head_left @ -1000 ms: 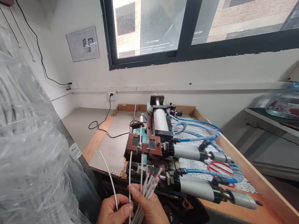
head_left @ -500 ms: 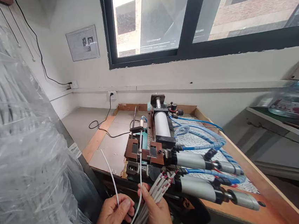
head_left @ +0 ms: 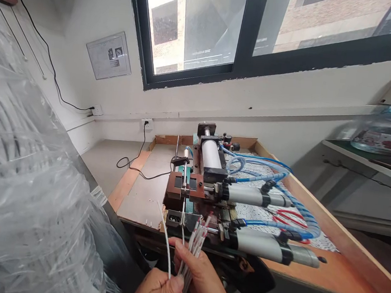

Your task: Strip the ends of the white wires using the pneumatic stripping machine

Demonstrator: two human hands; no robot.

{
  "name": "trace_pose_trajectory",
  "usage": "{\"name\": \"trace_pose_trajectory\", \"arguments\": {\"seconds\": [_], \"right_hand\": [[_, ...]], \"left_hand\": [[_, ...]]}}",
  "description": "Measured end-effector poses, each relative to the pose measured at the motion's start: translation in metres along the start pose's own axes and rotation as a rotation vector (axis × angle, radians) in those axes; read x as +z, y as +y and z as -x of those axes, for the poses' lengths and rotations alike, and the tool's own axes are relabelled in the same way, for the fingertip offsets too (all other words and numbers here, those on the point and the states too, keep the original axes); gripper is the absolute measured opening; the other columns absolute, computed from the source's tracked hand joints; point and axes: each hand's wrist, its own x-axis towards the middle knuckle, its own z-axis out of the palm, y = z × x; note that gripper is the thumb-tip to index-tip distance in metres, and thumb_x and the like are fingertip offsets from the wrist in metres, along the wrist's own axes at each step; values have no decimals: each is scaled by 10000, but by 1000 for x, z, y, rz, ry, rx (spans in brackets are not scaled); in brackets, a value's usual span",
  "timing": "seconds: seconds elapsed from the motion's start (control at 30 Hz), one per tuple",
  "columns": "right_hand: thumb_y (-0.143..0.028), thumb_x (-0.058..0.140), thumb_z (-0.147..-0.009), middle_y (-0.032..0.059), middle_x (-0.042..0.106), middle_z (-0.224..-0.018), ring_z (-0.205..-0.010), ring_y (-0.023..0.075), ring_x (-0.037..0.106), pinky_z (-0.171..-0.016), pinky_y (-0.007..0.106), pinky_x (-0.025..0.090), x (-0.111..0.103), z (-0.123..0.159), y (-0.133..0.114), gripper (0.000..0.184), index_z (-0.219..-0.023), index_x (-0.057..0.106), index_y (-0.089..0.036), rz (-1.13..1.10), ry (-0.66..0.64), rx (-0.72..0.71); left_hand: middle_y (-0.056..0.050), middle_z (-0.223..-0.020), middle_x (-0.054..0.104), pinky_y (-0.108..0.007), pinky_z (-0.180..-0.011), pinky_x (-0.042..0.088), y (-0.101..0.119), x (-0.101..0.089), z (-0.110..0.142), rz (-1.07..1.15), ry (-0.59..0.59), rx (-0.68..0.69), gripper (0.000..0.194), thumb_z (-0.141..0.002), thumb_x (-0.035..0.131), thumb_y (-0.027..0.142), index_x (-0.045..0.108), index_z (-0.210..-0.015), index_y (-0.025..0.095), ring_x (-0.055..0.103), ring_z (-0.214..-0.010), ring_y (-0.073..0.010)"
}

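Cable [head_left: 166, 238], white, curved, pinched in our left hand [head_left: 163, 288]; right hand [head_left: 200, 276], before the machine [head_left: 186, 185], grips the bundle [head_left: 195, 245].

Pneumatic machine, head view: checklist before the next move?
1. Single white wire gripped in left hand: ok.
2. Wire bundle gathered in right hand: ok.
3. Both hands clear of the brown blocks: ok, they are below them, on the near side.
4. Second wire running up from the right hand to the blocks: ok; how far its end goes in: cannot tell.
5. Black plug in the wall socket: ok; whether it feeds the machine: cannot tell.
6. Air pressure in the blue hoses: cannot tell.
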Motion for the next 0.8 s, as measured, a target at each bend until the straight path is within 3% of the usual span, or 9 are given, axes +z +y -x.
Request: {"name": "trace_pose_trajectory", "arguments": {"seconds": [0.17,0.3,0.4,0.8], "right_hand": [[-382,712,-552,27,628,-630,-636,168,525,-625,275,376,-1,8,7,259,-679,677,-159,72,74,-90],[-387,723,-529,16,612,-560,-584,175,535,-531,265,383,-3,1,9,283,-688,670,-160,-39,186,-80],[-339,757,-485,3,611,-565,-599,164,538,-547,250,400,-2,-6,8,268,-654,666,-151,-152,259,-46],[-264,771,-478,-29,560,-463,-463,88,449,-480,210,344,0,-17,5,226,-598,648,-118,-275,248,10]], "left_hand": [[14,-436,443,-255,-451,267,1,0,1,-82,-58,-56,577,-618,343,692,538,-458,173,386,-427,-106],[4,-498,497,-240,-455,291,-1,-1,-3,-12,-74,-7,570,-624,381,670,576,-649,135,417,-446,-104],[4,-491,494,-236,-445,292,-2,-1,-5,21,-71,27,557,-622,406,658,555,-680,125,417,-435,-103],[-12,-545,524,-268,-530,373,-1,-3,-4,80,-66,42,541,-592,478,637,576,-741,126,486,-523,-134]]}}
